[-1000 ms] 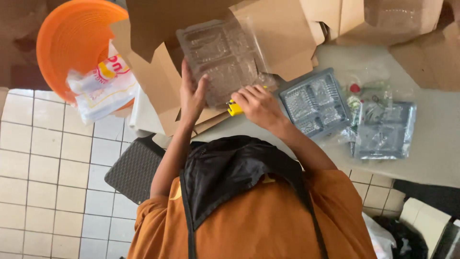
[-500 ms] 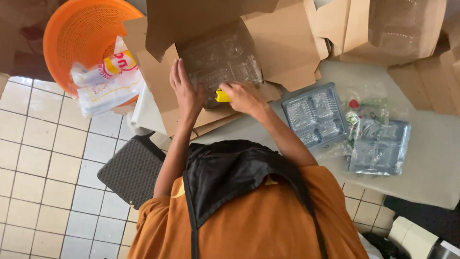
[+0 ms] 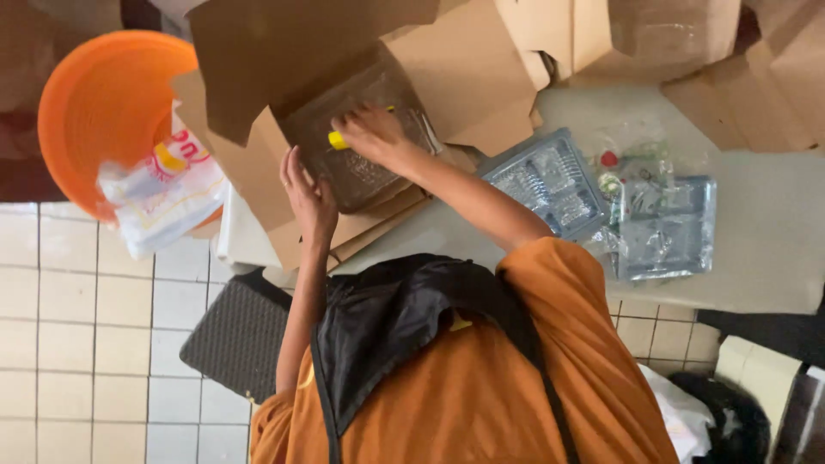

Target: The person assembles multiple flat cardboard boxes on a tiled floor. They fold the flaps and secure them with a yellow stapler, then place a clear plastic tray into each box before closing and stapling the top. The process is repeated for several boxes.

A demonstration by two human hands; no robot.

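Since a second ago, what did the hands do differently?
The right hand, holding a small yellow thing, moved forward onto the clear plastic tray in the cardboard box. The left hand slid back to the box's near flap. The orange basin and the grey trays stayed put.

Hidden under right hand [image 3: 374,133]: most of yellow piece [image 3: 338,140]. Cut off at far edge: cardboard boxes [image 3: 670,43]. Too blurred to identify: contents of clear trays [image 3: 662,228].
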